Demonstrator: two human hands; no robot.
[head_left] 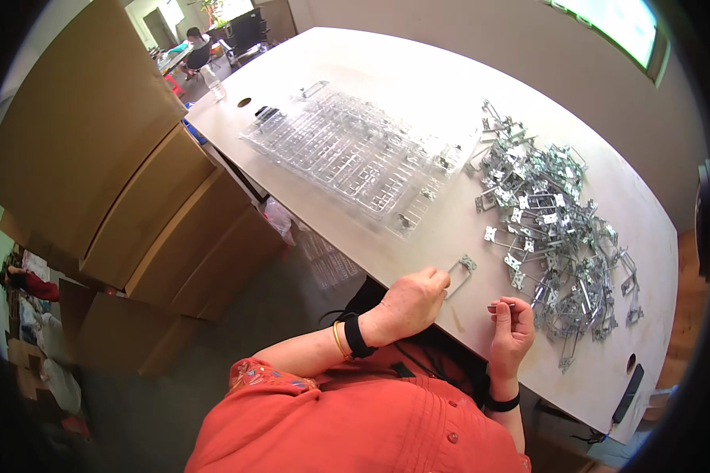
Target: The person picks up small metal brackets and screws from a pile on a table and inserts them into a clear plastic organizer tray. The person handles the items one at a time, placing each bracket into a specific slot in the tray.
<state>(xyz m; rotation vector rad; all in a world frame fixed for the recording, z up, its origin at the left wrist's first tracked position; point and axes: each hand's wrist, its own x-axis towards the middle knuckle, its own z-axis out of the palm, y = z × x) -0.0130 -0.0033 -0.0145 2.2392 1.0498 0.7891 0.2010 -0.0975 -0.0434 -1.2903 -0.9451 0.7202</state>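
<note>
Bracket point(468, 263) sits pinched in the left hand point(412, 303).

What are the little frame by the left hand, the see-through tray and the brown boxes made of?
The little frame looks like silvery metal, since it's grey and shiny; which metal, I can't tell.
The see-through tray is probably glossy plastic: the table shows through and it catches light.
The brown boxes seem to be dull cardboard, with plain brown, flat sides.

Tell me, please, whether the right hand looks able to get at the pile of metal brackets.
Probably yes: the pile lies close beside the right hand, nothing visible between, though it pinches a small piece.
</note>
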